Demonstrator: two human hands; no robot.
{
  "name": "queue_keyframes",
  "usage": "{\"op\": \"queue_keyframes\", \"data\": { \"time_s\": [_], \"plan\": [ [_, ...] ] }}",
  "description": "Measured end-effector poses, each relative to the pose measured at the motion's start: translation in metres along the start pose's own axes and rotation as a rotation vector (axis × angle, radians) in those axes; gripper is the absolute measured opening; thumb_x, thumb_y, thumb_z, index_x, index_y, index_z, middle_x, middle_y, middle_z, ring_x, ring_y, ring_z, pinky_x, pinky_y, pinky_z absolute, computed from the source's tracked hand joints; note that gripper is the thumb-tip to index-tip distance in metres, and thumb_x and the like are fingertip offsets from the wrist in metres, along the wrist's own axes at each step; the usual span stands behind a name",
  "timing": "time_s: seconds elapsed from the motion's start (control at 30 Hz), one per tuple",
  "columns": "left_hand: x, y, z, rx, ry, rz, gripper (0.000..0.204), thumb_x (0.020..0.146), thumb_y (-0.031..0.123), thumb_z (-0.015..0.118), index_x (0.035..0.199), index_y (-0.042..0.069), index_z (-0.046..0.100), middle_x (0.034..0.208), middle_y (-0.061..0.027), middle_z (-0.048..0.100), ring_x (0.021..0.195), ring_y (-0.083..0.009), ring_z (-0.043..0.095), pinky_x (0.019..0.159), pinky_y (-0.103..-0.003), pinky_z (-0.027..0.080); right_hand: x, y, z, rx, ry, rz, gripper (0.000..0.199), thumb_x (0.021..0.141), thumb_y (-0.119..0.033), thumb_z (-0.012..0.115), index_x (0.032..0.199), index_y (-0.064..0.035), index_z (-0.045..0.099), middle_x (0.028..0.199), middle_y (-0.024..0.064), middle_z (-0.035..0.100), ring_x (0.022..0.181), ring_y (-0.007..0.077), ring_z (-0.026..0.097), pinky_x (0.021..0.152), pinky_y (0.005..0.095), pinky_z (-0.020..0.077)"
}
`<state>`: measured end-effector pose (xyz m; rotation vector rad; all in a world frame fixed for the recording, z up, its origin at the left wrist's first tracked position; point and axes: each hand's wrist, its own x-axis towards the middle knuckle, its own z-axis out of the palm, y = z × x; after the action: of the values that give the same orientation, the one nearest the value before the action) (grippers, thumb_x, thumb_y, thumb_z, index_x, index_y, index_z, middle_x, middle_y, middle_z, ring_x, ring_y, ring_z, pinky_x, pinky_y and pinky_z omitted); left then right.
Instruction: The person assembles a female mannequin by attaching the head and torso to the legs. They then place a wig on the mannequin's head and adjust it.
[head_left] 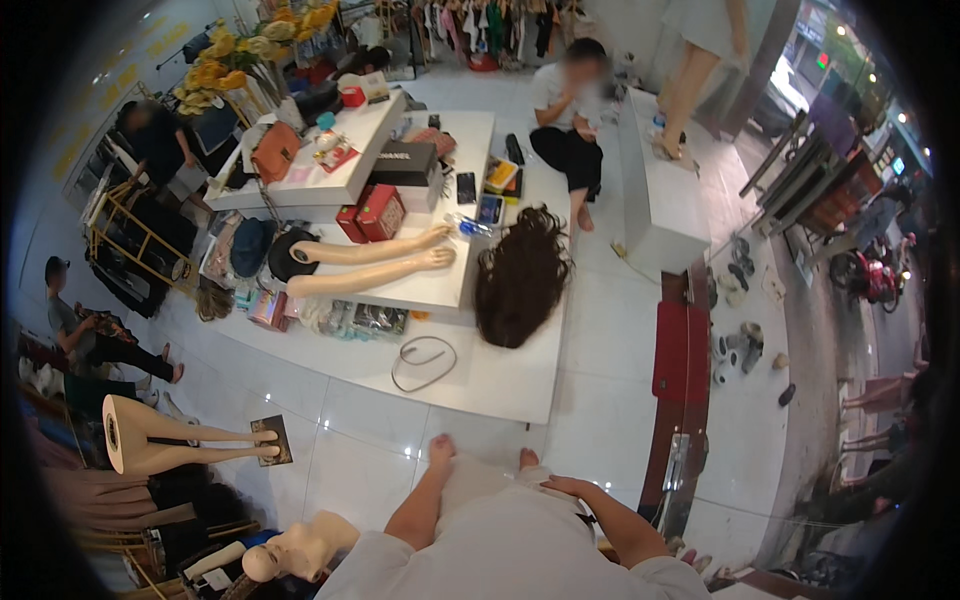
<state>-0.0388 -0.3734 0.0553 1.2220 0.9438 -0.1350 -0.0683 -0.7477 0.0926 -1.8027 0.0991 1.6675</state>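
My left hand (441, 450) hangs beside my leg, near the front edge of the low white platform (500, 385). Nothing shows in it, but its fingers are too small to make out. Against my light shorts lies my right hand (566, 486), fingers stretched out, with nothing visible in it. On the platform in front of me lies a loop of grey cord (424, 364). Beyond it, a dark brown wig (520, 280) drapes over the right end of the raised white step. Two detached mannequin arms (375, 265) rest across that step, next to a black cap (292, 256).
Red boxes (380, 213), a black box (405, 163) and phones lie farther back. An orange handbag (273, 152) sits on the higher tier. Mannequin legs (150, 437) and a mannequin torso (303, 548) are at left. A person (570, 115) sits at the far right; others are at left.
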Motion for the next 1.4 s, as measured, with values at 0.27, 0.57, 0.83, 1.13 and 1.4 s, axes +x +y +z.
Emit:
{"op": "queue_keyframes", "data": {
  "time_s": [0.27,0.57,0.83,1.13,1.4],
  "plan": [
    [0.000,0.026,0.101,0.363,-0.240,0.011,0.029,0.090,0.025,0.056,0.105,0.000,0.056,0.089,-0.0104,0.063,0.072,-0.0178,0.062,0.058,-0.027,0.047,-0.015,0.040,-0.007,-0.117,0.089,-0.011,0.091,0.083,-0.063,0.042,0.140,0.0061,0.027,0.138,0.0293,0.037,0.127,0.0374,0.041,0.105,0.0370,0.0325],
    [0.066,0.006,0.067,0.334,-0.063,-0.294,0.032,0.089,0.034,0.053,0.109,0.009,0.053,0.094,-0.0057,0.066,0.071,-0.0148,0.060,0.055,-0.029,0.039,-0.039,0.016,-0.063,0.015,0.350,0.067,0.097,0.079,-0.061,0.051,0.140,0.0090,0.023,0.140,0.0306,0.033,0.131,0.0377,0.035,0.106,0.0380,0.0333],
    [0.069,0.001,0.113,0.035,0.033,-0.422,0.040,0.091,0.037,0.044,0.120,0.010,0.051,0.100,-0.0046,0.066,0.078,-0.0148,0.060,0.063,-0.032,0.035,-0.038,-0.046,-0.149,-0.180,0.767,-0.047,0.068,0.081,-0.050,0.052,0.127,0.0006,0.050,0.118,0.0287,0.054,0.115,0.0386,0.051,0.097,0.0409,0.0415],
    [0.115,-0.075,0.176,-0.155,0.290,-0.462,0.034,0.090,0.032,0.047,0.108,0.004,0.055,0.084,-0.0090,0.062,0.064,-0.0184,0.059,0.056,-0.031,0.045,-0.007,-0.068,-0.228,-0.525,0.512,-0.101,0.057,0.076,-0.044,0.057,0.116,-0.0035,0.057,0.118,0.0280,0.052,0.110,0.0445,0.050,0.093,0.0470,0.0428],
    [0.251,-0.201,0.262,-0.261,0.423,-0.308,0.021,0.087,0.010,0.048,0.106,0.000,0.051,0.092,-0.0146,0.059,0.075,-0.0254,0.063,0.058,-0.035,0.054,-0.028,-0.057,-0.328,-0.642,0.429,-0.089,0.061,0.073,-0.038,0.060,0.122,-0.0018,0.053,0.124,0.0315,0.046,0.114,0.0454,0.046,0.095,0.0485,0.0404]
  ]
}}
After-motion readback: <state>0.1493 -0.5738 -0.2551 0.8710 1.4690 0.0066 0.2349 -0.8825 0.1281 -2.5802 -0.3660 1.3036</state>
